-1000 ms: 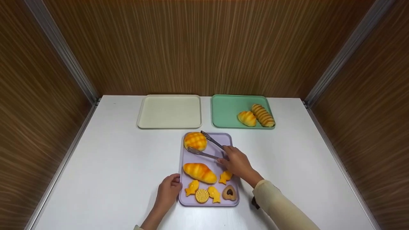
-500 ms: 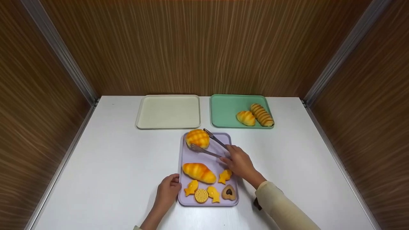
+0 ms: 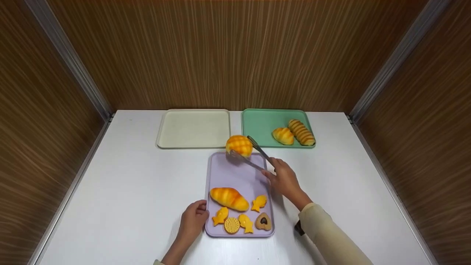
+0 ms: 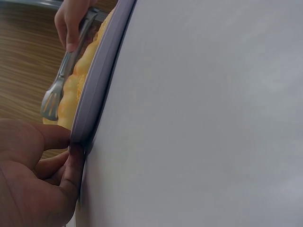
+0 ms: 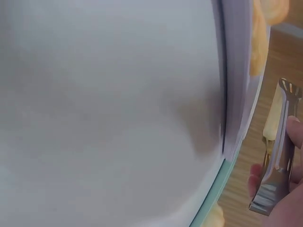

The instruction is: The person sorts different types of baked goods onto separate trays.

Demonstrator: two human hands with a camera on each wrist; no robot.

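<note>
One bun (image 3: 240, 144), partly hidden by tongs (image 3: 251, 162)

Brown wood-grain panels (image 3: 235, 55) flank and back the white table (image 3: 125, 184), with metal strips (image 3: 68, 55) at the corners.

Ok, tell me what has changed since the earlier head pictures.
The right hand has moved farther away and rightward with the tongs, carrying the checkered bun from the far left corner of the purple tray to over its far edge. Nothing was let go. Unchanged: the left hand at the purple tray's rim, the long roll, the small biscuits, the green tray with its two breads, and the cream tray.
</note>
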